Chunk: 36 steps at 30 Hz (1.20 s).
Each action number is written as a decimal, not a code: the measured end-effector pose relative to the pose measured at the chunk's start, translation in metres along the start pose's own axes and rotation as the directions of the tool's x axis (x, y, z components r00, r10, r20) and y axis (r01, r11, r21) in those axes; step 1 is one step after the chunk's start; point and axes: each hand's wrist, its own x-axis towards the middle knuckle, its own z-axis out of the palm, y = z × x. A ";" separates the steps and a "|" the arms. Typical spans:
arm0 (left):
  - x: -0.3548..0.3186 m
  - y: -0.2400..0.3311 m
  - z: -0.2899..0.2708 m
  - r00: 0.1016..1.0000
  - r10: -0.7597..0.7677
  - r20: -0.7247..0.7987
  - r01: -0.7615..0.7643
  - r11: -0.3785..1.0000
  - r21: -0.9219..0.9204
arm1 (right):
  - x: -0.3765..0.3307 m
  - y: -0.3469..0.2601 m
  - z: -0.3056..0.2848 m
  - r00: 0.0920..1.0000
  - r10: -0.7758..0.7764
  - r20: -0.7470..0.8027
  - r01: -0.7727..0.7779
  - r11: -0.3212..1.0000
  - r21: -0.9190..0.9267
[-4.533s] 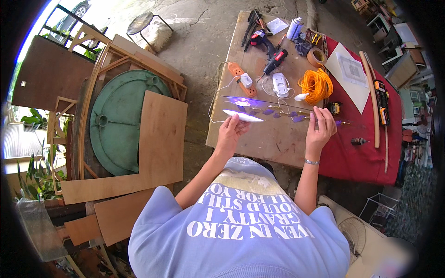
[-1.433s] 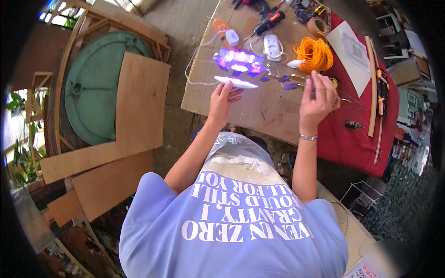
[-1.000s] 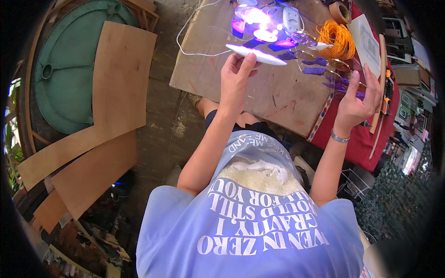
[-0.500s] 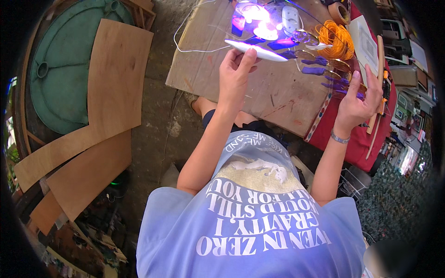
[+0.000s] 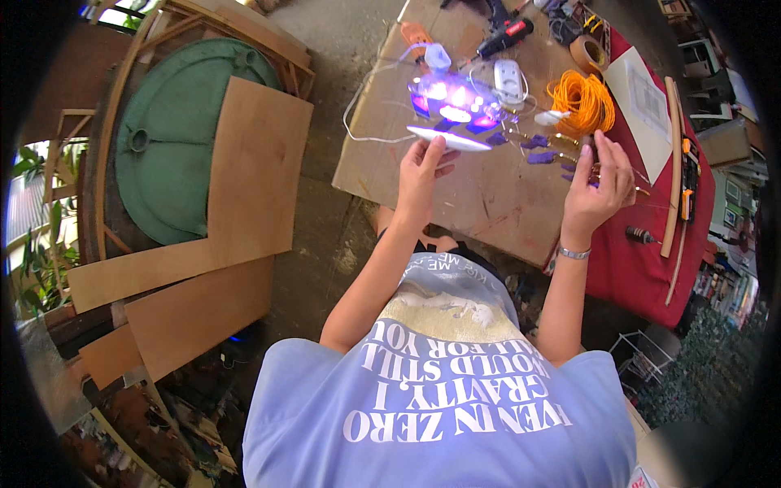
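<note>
My left hand (image 5: 423, 175) is closed on the rim of a white disc (image 5: 451, 140), thumb on the near side. Purple-white lights (image 5: 455, 102) glow brightly beside the disc, and their glare hides detail. Strands with purple pieces (image 5: 537, 154) and small gold-coloured and clear parts trail from it to the right. Near their far ends is my right hand (image 5: 602, 183), raised with thumb and fingers apart. Some purple and gold bits show behind its fingers; whether they touch it is unclear. A thin white cable (image 5: 358, 134) loops left of the disc toward a white plug (image 5: 438, 57).
On the wooden tabletop (image 5: 480, 203) lie a coil of orange cord (image 5: 582, 106), a white socket strip (image 5: 509, 83), a tape roll (image 5: 589, 54) and a red-and-black tool (image 5: 506, 38). Red cloth (image 5: 630, 272) holds a wooden stick (image 5: 674, 171). Plywood pieces (image 5: 256, 163) stand left.
The view has shifted, showing more of the table's far end. My right hand has come in toward the strands, its thumb and fingers closer together. My left hand keeps hold of the disc.
</note>
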 end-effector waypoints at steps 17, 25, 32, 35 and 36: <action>0.003 0.015 -0.016 0.979 -0.181 0.098 0.173 0.981 0.084 | 0.005 -0.011 -0.016 0.992 0.107 0.068 -0.104 0.994 -0.046; 0.007 0.023 -0.021 0.962 -0.230 0.145 0.214 0.970 0.112 | 0.005 -0.015 -0.018 0.990 0.134 0.041 -0.132 0.991 -0.033; 0.006 0.031 -0.018 0.960 -0.231 0.156 0.217 0.971 0.102 | 0.003 -0.016 -0.016 0.987 0.155 0.028 -0.155 0.988 -0.017; 0.003 0.033 -0.013 0.961 -0.233 0.150 0.223 0.972 0.078 | 0.003 -0.017 -0.017 0.987 0.158 0.024 -0.157 0.987 -0.018; 0.003 0.034 -0.012 0.962 -0.230 0.148 0.221 0.973 0.072 | 0.004 -0.017 -0.017 0.988 0.156 0.022 -0.155 0.988 -0.023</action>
